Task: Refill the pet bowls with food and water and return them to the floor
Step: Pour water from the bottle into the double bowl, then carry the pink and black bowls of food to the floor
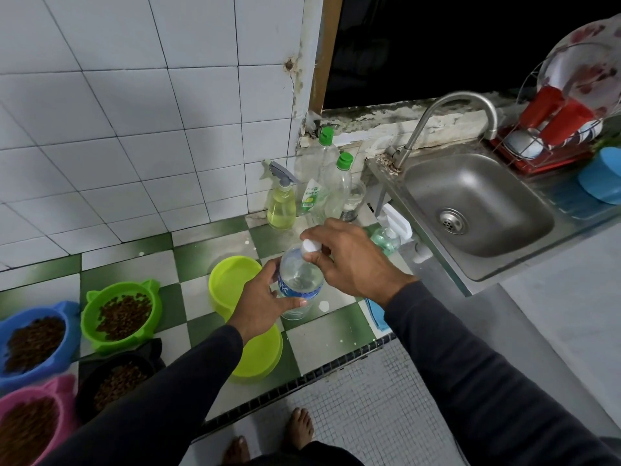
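Note:
My left hand (261,302) grips a clear water bottle (299,280) with a blue label, held upright above the counter. My right hand (349,257) pinches its white cap (309,247) at the top. Two lime-green round bowls sit on the checkered counter: one (228,280) just left of the bottle, another (258,354) under my left forearm near the front edge. Further left stand bowls holding brown kibble: a green one (122,314), a blue one (33,341), a pink one (30,428) and a black one (114,381).
A spray bottle (281,203), two dish-soap bottles (331,183) and a glass (353,201) stand against the tiled wall. A steel sink (470,203) with faucet (450,122) lies to the right, with a dish rack (557,129) and blue container (601,176) beyond. My bare feet show below the counter edge.

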A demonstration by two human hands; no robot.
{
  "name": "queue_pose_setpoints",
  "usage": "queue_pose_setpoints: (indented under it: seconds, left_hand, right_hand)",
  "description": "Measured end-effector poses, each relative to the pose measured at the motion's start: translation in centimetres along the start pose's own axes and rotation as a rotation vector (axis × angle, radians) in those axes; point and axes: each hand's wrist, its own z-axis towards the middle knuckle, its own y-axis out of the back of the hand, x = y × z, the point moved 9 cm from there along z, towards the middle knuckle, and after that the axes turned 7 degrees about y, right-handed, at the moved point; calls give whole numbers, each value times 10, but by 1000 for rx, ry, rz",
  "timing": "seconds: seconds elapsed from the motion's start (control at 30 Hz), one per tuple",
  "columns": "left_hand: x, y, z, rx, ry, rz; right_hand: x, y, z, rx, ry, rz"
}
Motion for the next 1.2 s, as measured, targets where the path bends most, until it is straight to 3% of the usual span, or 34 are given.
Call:
queue_pose_setpoints:
  seconds: [0.63, 0.77, 0.93, 1.2]
  left_hand:
    - [-3, 7, -18, -4, 25, 76]
    - [-13, 34, -36, -31, -16, 263]
    - [-31, 77, -64, -37, -71, 722]
    - [-25, 169, -128, -150, -7, 899]
  right_hand:
    - [13, 1, -13, -88, -174, -95]
    - [28, -6, -15, -42, -170, -168]
    - [56, -20, -12, 3, -174, -286]
    - [102, -66, -10, 137, -175, -418]
